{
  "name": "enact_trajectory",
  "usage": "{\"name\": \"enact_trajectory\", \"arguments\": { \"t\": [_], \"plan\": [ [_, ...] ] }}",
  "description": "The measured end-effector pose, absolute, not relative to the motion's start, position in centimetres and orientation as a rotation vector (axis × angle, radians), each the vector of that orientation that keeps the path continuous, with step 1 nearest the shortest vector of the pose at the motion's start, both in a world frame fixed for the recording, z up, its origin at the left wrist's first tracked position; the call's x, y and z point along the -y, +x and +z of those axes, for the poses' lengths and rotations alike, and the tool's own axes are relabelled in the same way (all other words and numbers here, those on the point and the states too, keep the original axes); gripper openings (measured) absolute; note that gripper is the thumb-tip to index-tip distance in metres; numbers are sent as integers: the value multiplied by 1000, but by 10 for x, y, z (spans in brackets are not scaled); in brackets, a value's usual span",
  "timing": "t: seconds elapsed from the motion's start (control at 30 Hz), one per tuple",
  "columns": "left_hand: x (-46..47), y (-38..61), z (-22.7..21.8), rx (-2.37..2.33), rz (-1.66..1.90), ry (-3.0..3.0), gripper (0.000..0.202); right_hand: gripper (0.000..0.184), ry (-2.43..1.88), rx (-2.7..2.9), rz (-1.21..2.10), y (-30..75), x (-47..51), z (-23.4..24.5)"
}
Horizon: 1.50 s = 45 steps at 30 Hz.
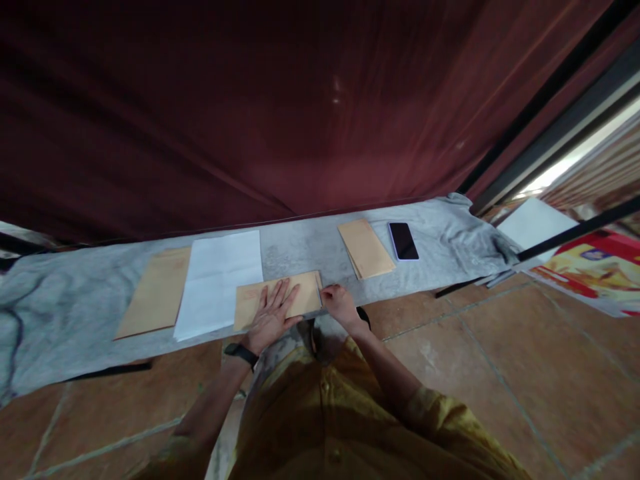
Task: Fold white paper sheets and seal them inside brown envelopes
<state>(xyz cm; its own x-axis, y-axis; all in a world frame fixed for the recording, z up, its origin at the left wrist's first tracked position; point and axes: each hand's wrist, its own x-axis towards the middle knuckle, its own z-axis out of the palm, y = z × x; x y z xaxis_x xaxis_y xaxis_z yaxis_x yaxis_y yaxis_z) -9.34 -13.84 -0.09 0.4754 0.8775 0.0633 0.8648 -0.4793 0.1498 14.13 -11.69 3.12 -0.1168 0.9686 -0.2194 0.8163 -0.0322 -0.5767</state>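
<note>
Mustard-yellow buttoned shirt (325, 427) closest. My left hand (273, 317) splayed flat on rectangular tan paper envelope (306, 288), reddish print (253, 294) illegible; right hand (341, 305) curled at envelope's edge, can't tell grip.

The brown envelope (307, 288) looks like smooth, matt paper; the white sheets (224, 273) are matt paper too. The grey cloth (310, 243) appears soft and rumpled, the phone (404, 241) smooth and hard. The maroon curtain (240, 133) (fabric or plastic, I cannot tell) has a faint sheen.
</note>
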Motion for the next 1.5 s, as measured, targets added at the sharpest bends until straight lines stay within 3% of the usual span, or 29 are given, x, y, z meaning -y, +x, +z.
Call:
{"name": "enact_trajectory", "arguments": {
  "t": [1.1,1.5],
  "plan": [
    [139,-91,3,-1563,141,2623,78,29,-1916,1985,913,141,110,29],
    [149,-80,2,-1555,118,2693,60,30,-1752,2041,718,135,65,31]
  ]
}}
